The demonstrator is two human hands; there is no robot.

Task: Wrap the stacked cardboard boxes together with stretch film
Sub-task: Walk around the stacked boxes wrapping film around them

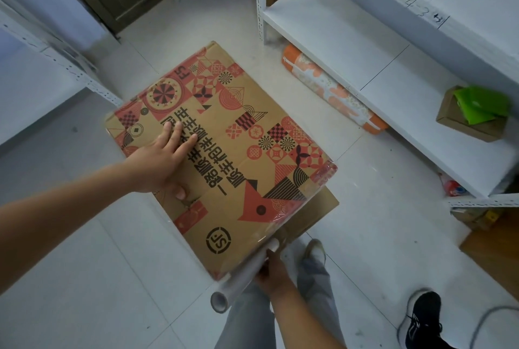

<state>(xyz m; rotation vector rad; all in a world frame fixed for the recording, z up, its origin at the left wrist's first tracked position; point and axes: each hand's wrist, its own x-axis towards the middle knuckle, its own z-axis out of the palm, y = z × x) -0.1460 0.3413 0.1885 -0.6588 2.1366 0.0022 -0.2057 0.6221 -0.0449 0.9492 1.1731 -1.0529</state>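
— Why is the left hand [165,157] flat on the top brown cardboard box printed with red and black patterns [222,157]?

— Probably to steady the stack on the pale tiled floor [84,264]; fingers straight, arm outstretched.

— And the right hand [273,271]?

— Curled round the clear stretch film roll on its grey tube [244,275] at the box's near edge, keeping film taut over the near right corner.

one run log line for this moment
left hand: flat on top box | right hand: grips film roll at near edge | film on right corner
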